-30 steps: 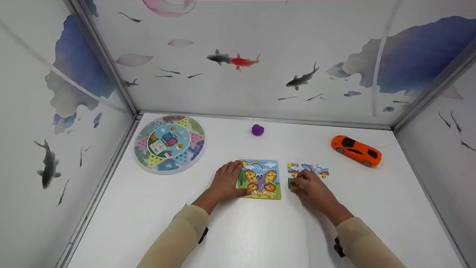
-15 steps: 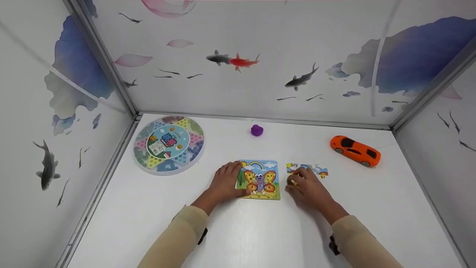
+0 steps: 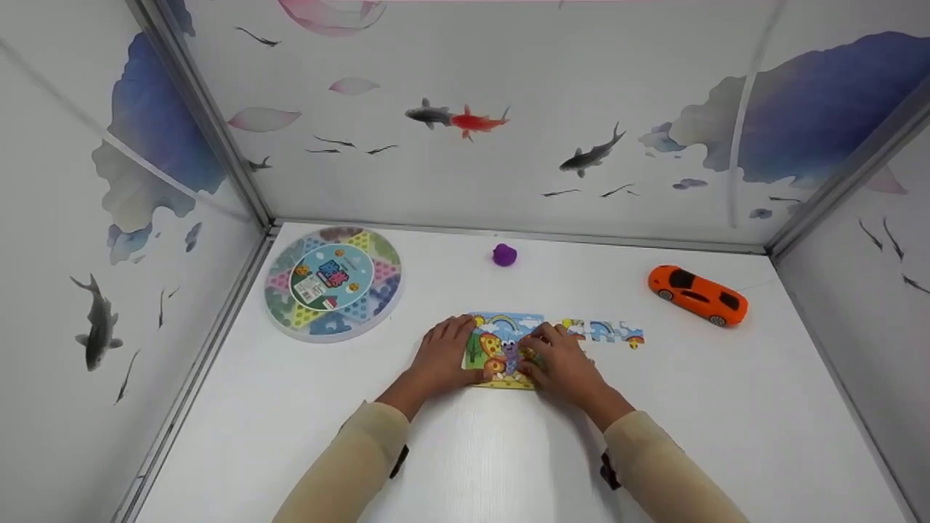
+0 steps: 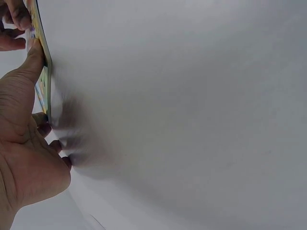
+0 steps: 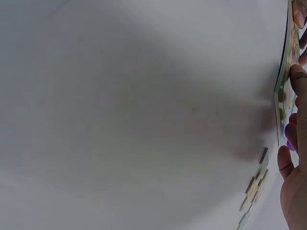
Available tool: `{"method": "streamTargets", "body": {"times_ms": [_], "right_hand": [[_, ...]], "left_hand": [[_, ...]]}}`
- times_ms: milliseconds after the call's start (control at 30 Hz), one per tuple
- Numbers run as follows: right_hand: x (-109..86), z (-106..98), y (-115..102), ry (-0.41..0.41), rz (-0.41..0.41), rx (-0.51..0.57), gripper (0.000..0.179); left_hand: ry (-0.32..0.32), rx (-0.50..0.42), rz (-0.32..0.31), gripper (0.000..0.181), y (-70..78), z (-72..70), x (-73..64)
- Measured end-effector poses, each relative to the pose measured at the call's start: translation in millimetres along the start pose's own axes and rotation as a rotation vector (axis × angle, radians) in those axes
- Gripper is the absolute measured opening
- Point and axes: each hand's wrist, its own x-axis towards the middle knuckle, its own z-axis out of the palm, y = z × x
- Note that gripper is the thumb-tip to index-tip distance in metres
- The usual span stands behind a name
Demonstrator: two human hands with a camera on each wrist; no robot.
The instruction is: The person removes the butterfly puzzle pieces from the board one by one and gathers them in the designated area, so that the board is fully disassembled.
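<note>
A square butterfly jigsaw puzzle (image 3: 500,356) lies on the white table in the head view. My left hand (image 3: 439,356) holds it by its left side, thumb over the lower edge. In the left wrist view, that thumb presses the puzzle (image 4: 43,84) near a corner. My right hand (image 3: 567,367) is over the puzzle's right part, fingers bent, thumb low and fingertips higher. Whether it pinches a piece is hidden. In the right wrist view, its thumb touches the puzzle's edge. Loose puzzle pieces (image 3: 601,331) lie just right of the puzzle, partly behind the right hand.
A round Chinese checkers board (image 3: 333,283) lies at the back left. A small purple toy (image 3: 504,254) sits near the back wall, and an orange toy car (image 3: 697,296) stands at the back right. Printed wall panels enclose the table at the back and sides.
My right hand has moved left from the loose pieces onto the puzzle's right part. My left hand has stayed in place on the puzzle's left side.
</note>
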Motion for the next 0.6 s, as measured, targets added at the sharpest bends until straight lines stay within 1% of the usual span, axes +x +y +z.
{"method": "streamTargets", "body": {"times_ms": [67, 200, 300, 433, 500, 600], "right_hand": [[2.2, 2.2, -2.5, 0.006, -0.007, 0.006, 0.035], [6.5, 4.6, -6.8, 0.0, -0.006, 0.012, 0.036], [10.3, 4.5, -9.9, -0.008, -0.005, 0.021, 0.038], [16.9, 3.7, -13.8, -0.017, -0.007, 0.026, 0.036], [20.9, 3.1, -16.4, -0.033, 0.007, 0.017, 0.036], [27.3, 0.6, -21.9, -0.082, 0.054, 0.002, 0.039]], "left_hand": [[0.001, -0.001, -0.003, 0.103, 0.4, -0.1, 0.4], [-0.001, -0.003, -0.009, 0.103, 0.9, -0.1, -1.0], [-0.009, -0.012, -0.01, 0.102, 0.9, 0.5, -1.3], [-0.007, -0.012, -0.002, 0.102, 1.0, -0.1, -0.4], [-0.007, -0.005, 0.001, 0.102, 0.6, -0.5, 0.0], [-0.005, 0.003, 0.008, 0.102, 0.3, -1.6, -0.6]]}}
